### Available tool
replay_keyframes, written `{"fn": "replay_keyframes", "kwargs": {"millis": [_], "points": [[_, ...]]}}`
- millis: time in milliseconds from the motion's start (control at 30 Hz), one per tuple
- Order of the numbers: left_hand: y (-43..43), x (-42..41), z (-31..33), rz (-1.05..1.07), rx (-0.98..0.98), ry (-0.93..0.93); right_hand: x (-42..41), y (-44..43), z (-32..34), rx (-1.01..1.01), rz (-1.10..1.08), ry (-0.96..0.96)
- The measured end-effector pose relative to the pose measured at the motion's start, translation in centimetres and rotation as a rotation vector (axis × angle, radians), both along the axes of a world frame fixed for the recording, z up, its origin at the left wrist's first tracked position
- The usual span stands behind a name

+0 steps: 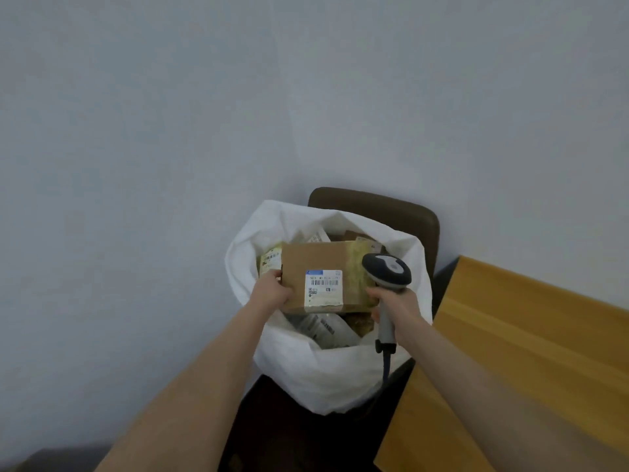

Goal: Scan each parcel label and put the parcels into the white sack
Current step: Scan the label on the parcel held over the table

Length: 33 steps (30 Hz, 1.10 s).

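Head view: the left hand (272, 291) has its fingers clamped on one edge of the cardboard parcel (316, 264) above the open white sack (323, 379), and the right hand (396, 303) has its fingers closed round the barcode scanner (388, 270), so I think this thin grip may drop the parcel in unscanned.

Cannot read the print on the label (323, 287) of the cardboard box (306, 260): too small, bar a barcode and a blue strip. Cannot see most of what lies in the white sack (306, 379) under the box; only parts of a yellowish parcel (270, 262) and a grey parcel (325, 330) showing. Cannot see the left hand (272, 292) fingers beneath the box's left edge. Cannot tell whether the right hand (396, 303), wrapped round the scanner (386, 272) handle, touches the box. Cut off at the right and bottom edges: the table (527, 335). Mostly hidden behind the sack: a brown chair (374, 206).
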<state>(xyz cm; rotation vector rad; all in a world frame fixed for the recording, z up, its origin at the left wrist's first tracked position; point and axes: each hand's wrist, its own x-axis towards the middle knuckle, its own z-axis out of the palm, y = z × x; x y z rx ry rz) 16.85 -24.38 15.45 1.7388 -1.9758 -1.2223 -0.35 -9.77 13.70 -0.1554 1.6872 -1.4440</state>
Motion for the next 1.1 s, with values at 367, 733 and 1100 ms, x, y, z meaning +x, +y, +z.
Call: {"fn": "replay_keyframes", "kwargs": {"millis": [367, 733, 1100], "points": [[-1.0, -3.8, -4.6, -0.511, -0.639, -0.62, -0.6, -1.7, -2.9, 0.142, -0.079, 0.007], [-0.1, -5.7, -4.5, -0.543, -0.573, -0.648, -3.4, 0.5, -1.9, 0.08, -0.212, -0.07], [4.0, -11.8, -2.7, -0.704, -0.808, -0.42, -4.1, 5.5, -0.3, 0.055, -0.33, -0.143]]}}
